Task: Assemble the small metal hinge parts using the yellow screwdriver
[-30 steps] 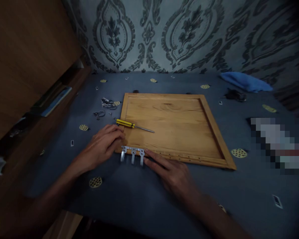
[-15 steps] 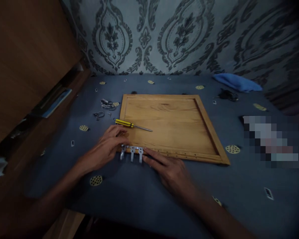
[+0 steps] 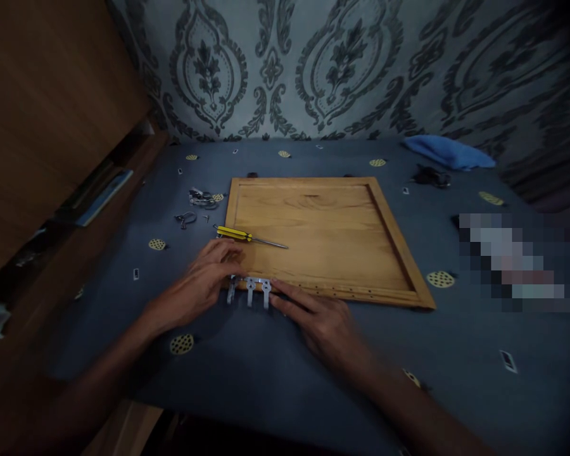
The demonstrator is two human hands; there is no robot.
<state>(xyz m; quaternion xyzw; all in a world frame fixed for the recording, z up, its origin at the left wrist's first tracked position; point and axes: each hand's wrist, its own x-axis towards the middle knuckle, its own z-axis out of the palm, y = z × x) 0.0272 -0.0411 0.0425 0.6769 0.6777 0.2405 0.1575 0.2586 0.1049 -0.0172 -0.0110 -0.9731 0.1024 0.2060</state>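
A wooden board with a raised frame lies flat, a row of small holes along its near edge. On that edge sits a metal hook rail, its several prongs hanging toward me. My left hand holds the rail's left end, thumb near it and fingers curled over the board's corner. At the right end, my right hand has its fingertips pressed against the rail; its thumb is hidden. A yellow-handled screwdriver rests across the board's left side, just beyond my left fingers.
Loose metal pieces and a bent metal part lie left of the board on the dark patterned cloth. At the back right are a blue cloth and a black object. A wooden cabinet borders the left.
The whole view has shifted slightly, moving the scene a little left and up. Both hands and the hook rail keep the same places on the board.
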